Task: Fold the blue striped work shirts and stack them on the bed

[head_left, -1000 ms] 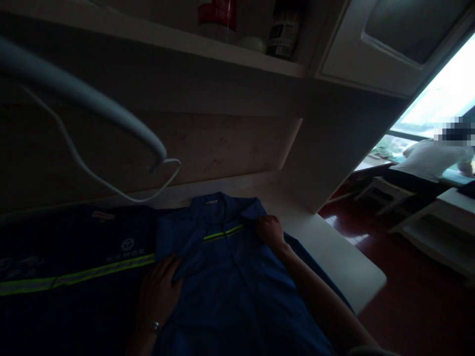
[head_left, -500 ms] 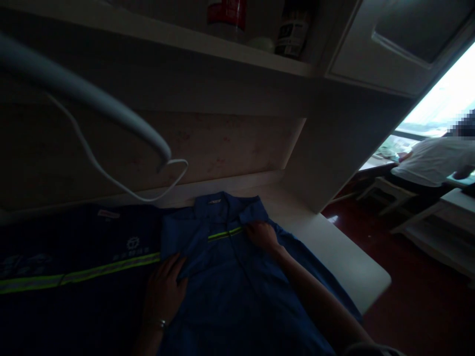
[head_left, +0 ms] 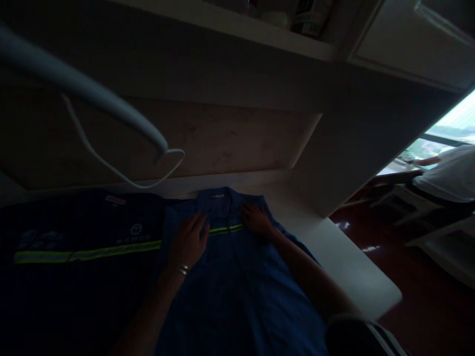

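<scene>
A blue work jacket with a yellow-green stripe lies spread on the desk, its collar toward the wall. My left hand, with a bracelet at the wrist, rests on the jacket's left chest, fingers stretched out. On the right chest, by the end of the stripe, my right hand lies flat with its fingers extended. Left of it is a darker navy garment with a printed logo and a reflective stripe. The blue jacket's lower part runs out of the frame.
A white curved lamp-like arm with a cable hangs over the left side. Above runs a shelf holding containers. The pale desk ends at a rounded corner. At far right a person in a white top leans near a window.
My left hand has moved up and right, from the jacket's left edge onto its chest. My right hand has flattened out on the cloth. The camera view has shifted slightly.
</scene>
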### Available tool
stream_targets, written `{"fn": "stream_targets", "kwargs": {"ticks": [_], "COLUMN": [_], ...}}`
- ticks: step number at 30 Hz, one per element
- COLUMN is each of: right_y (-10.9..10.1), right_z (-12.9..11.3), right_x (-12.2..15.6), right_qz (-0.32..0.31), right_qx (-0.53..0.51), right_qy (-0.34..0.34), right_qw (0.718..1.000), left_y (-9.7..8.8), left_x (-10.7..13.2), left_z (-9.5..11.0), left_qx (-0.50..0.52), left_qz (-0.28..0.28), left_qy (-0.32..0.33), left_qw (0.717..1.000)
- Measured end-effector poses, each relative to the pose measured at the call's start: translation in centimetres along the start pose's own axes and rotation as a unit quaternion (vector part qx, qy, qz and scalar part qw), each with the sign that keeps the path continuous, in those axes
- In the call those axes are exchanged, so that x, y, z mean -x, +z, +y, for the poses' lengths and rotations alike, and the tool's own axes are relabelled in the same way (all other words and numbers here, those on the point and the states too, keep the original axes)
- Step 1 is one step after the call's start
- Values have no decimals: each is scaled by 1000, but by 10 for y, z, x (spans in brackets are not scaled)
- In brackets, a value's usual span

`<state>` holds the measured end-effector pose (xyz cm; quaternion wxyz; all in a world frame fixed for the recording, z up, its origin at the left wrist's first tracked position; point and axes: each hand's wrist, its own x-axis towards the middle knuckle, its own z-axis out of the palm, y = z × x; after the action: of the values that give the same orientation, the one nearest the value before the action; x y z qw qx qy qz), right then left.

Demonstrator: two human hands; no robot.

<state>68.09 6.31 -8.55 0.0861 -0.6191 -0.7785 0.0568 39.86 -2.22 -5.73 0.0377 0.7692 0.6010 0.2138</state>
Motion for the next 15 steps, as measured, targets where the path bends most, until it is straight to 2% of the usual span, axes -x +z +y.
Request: {"fn": "stream_targets", "kwargs": {"ticks": [3,6,11,13,15], "right_y": [25,35,31,25,18], "right_z": [-5,-1,1,-3,-8], "right_x": [3,2,-4,-6,-5], "right_qz": [-21,-12,-27,-38,-21], "right_qx": [33,48,46,41,30], "right_qy": [-9,-13,-16,-14,-16], "right_qw": [999,999,998,998,999], "left_y": [35,58,60,55,46], "left_x": [-7,-1,-4,-11,-12], "left_z": [0,-8,-14,-11,-1], "left_qx": [-48,-58,-62,-51,-19], "left_qz": [-44,-57,-72,-87,-90], "left_qy": [-12,-17,-22,-27,-45], "left_qw": [998,997,995,995,995]}}
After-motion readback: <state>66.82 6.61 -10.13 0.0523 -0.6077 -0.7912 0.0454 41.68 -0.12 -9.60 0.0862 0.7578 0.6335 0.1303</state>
